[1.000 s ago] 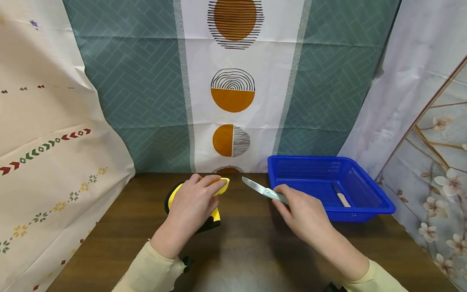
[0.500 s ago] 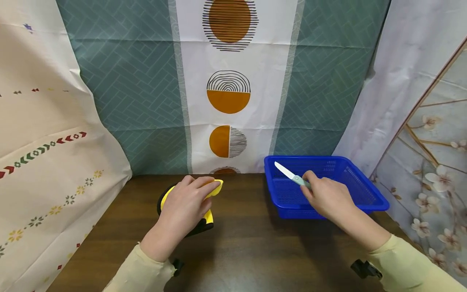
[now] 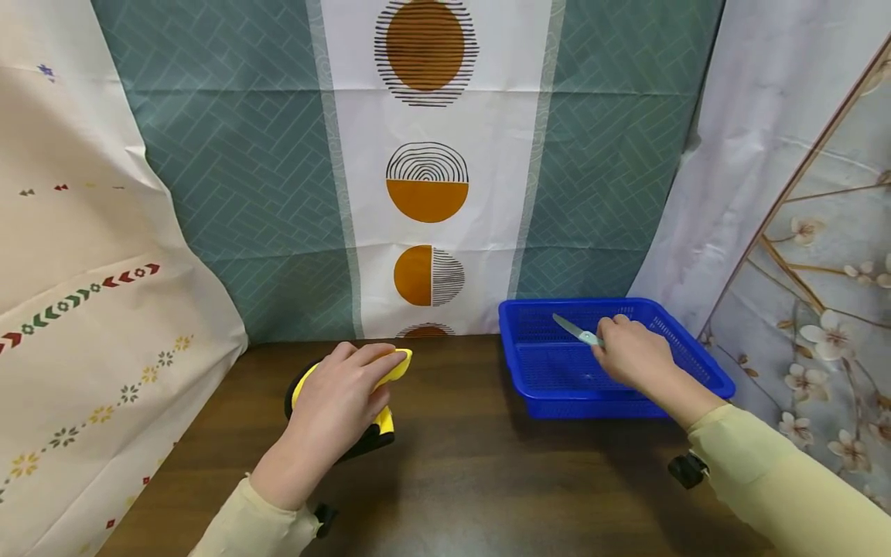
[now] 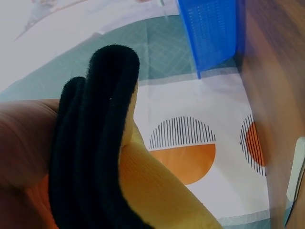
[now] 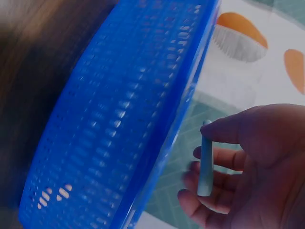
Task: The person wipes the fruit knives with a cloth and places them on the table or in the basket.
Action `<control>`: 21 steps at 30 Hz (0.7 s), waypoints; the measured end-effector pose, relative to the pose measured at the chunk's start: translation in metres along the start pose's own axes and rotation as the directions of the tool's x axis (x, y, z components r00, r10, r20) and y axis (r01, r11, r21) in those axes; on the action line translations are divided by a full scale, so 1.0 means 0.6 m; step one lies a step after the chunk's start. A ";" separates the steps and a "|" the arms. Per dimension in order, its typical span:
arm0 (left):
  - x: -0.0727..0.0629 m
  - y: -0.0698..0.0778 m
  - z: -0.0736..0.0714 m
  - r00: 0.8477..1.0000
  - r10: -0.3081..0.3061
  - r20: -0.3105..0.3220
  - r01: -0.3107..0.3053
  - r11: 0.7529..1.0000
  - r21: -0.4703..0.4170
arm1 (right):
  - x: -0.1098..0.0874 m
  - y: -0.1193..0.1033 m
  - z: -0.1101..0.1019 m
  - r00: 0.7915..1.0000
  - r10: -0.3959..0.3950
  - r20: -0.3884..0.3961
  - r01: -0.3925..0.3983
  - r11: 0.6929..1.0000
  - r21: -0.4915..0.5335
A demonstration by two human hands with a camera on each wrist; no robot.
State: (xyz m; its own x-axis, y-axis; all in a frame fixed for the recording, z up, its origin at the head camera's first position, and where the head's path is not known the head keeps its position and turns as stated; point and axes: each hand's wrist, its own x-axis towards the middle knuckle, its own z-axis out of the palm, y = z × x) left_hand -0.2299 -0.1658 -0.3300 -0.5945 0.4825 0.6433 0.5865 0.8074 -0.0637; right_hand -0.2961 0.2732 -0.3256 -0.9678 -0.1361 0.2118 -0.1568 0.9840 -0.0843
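Note:
My left hand point(image 3: 330, 422) grips a folded yellow cloth point(image 3: 397, 367) with black edging, at the left of the table. In the left wrist view, the folds of its black edge point(image 4: 107, 129) stand beside the thumb. My right hand point(image 3: 636, 356) pinches a knife by its pale green handle point(image 5: 206, 164); the blade point(image 3: 567, 325) points up and left, over the blue plastic basket point(image 3: 515, 363). From the right wrist view, the handle appears between thumb and fingers, beyond the basket's rim.
The basket sits at the back right of the brown wooden table point(image 3: 473, 464). A pale-handled knife point(image 4: 295, 171) lies on the table in the left wrist view. Patterned cloths hang behind and at both sides.
My right hand has carried the knife rightward, from beside the basket to over it. My left hand keeps its grip on the cloth. The head view has shifted slightly.

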 end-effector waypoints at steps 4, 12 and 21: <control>-0.006 -0.005 -0.001 1.000 -0.011 0.001 0.011 1.000 -0.002 | 0.016 0.006 0.001 0.997 0.018 0.073 -0.016 0.999 -0.029; -0.015 -0.015 -0.001 1.000 -0.007 -0.002 0.007 1.000 0.018 | 0.044 0.021 0.008 0.961 0.106 0.254 -0.098 0.994 -0.045; -0.026 -0.025 -0.002 1.000 -0.015 0.009 0.015 1.000 0.021 | 0.061 0.030 0.034 0.909 0.144 0.390 -0.120 0.989 -0.084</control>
State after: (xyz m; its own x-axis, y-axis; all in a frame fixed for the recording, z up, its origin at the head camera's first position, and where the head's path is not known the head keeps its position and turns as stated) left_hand -0.2288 -0.1858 -0.3385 -0.6080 0.4735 0.6372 0.5662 0.8213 -0.0700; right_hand -0.3384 0.2837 -0.3394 -0.9795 -0.0271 -0.1995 -0.0222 0.9994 -0.0268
